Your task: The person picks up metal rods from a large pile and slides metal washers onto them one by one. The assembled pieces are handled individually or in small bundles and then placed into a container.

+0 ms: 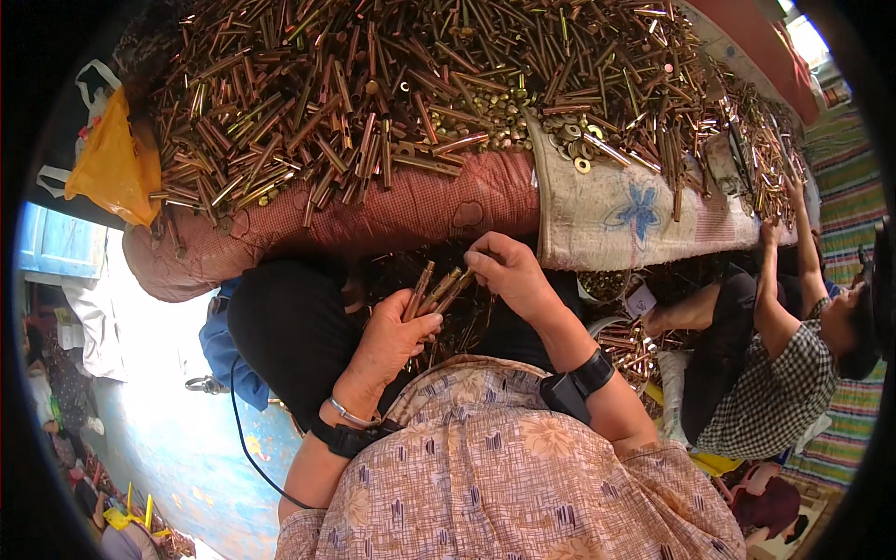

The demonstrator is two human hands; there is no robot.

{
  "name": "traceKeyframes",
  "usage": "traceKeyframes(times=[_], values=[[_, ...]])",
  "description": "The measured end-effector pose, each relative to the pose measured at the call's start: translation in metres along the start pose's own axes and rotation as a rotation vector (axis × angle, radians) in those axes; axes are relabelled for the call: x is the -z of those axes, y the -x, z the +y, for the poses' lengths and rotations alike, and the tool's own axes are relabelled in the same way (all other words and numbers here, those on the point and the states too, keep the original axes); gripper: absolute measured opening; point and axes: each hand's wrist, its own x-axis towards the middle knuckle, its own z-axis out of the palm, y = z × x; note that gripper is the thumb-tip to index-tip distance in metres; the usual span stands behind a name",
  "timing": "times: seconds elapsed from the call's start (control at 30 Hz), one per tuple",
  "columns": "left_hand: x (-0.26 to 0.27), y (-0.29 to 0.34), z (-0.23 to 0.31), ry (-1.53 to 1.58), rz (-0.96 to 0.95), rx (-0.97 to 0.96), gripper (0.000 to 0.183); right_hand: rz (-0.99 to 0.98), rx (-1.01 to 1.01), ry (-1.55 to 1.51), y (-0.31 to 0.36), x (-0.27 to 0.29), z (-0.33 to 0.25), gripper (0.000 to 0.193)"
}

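Observation:
My left hand [385,338] is closed around several brassy metal anchor bolts [435,293], which fan out upward past its thumb, above my lap. Close on the right, my right hand [511,273] has thumb and forefinger pinched at the outer end of one of these bolts. Whatever small piece lies between those fingertips is hidden. Ahead of both hands, a large pile of similar bolts and tubes [327,103] covers the work surface. Small gold nuts [485,119] are heaped within the pile, and flat washers [583,165] lie right of them.
A red padded edge [373,210] and a whitish cloth with a blue flower [597,224] border the pile. An orange plastic bag [117,168] hangs at left. On the right, a person in a checked shirt [775,392] reaches into the pile. More metal pieces [627,355] sit beside my right forearm.

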Motion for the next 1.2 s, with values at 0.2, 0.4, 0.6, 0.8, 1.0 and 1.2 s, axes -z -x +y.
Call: traceKeyframes(times=[0.2, 0.4, 0.6, 0.8, 1.0, 1.2], values=[[0.001, -0.001, -0.002, -0.114, 0.028, -0.068, 0.014, -0.003, -0.159, -0.284, 0.000, -0.003, 0.001, 0.015], [-0.001, 0.000, 0.000, -0.155, 0.036, -0.060, 0.012, 0.016, -0.159, 0.096, 0.000, -0.003, -0.004, 0.016], [-0.002, -0.001, 0.001, -0.145, 0.027, -0.055, 0.012, -0.011, -0.011, 0.001, 0.000, -0.001, 0.007, 0.018], [-0.001, -0.002, -0.001, -0.204, 0.046, -0.038, 0.011, 0.023, -0.068, -0.245, 0.003, -0.008, -0.003, 0.017], [-0.001, -0.002, -0.002, -0.171, 0.021, -0.030, 0.010, -0.010, -0.141, 0.053, 0.001, -0.003, 0.000, 0.017], [0.000, -0.001, -0.001, -0.189, 0.022, -0.026, 0.010, -0.071, -0.080, -0.001, 0.002, 0.000, 0.005, 0.016]])
